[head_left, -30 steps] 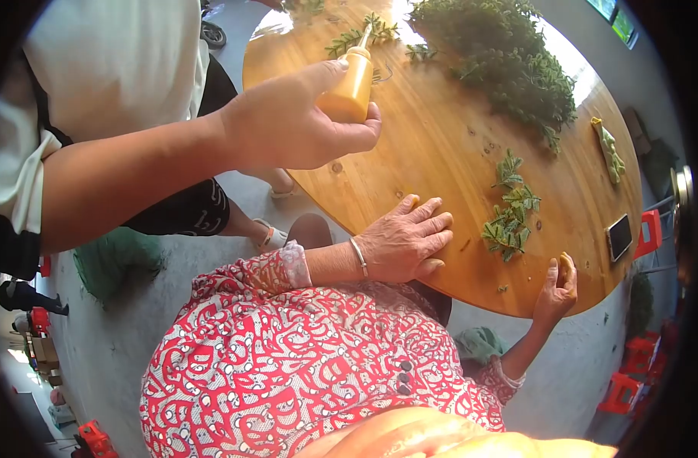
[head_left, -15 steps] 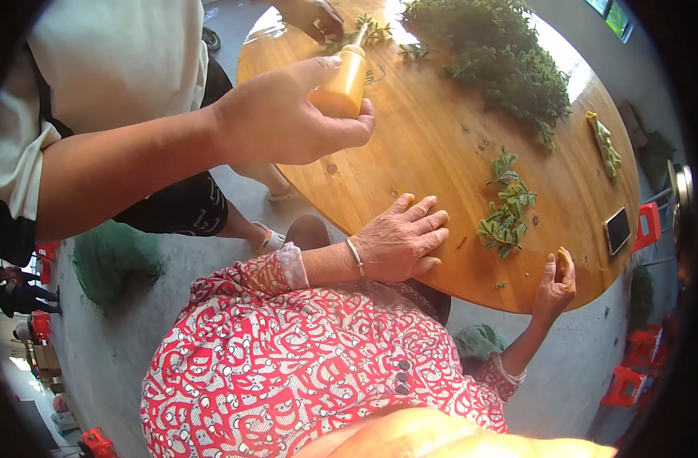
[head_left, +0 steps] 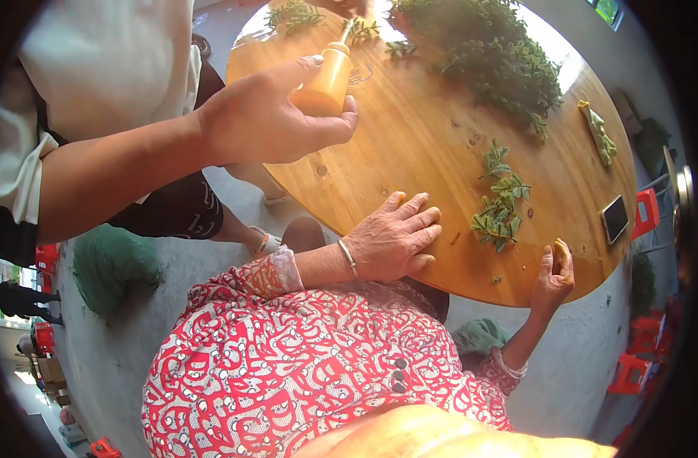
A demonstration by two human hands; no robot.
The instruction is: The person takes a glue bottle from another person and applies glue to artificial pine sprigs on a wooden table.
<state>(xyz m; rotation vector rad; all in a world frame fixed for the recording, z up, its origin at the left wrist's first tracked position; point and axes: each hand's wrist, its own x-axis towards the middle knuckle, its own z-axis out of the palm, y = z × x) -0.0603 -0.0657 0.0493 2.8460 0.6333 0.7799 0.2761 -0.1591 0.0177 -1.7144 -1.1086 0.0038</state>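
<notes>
Wooden table bears leafy sprig, likely light, springy, best pinched by stem. Beside it, left hand palm-down, fingers slightly spread, gripping nothing; right hand half-curled, apparently empty.

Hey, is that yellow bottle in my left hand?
No, the yellow bottle is in another person's hand, while your left hand rests palm down on the wooden table.

Bright daylight; white glare bleaches the wooden table at eleven and one o'clock; sunlit skin at five o'clock is overexposed; fisheye distortion bends the edges; black vignetting darkens the corners.
</notes>
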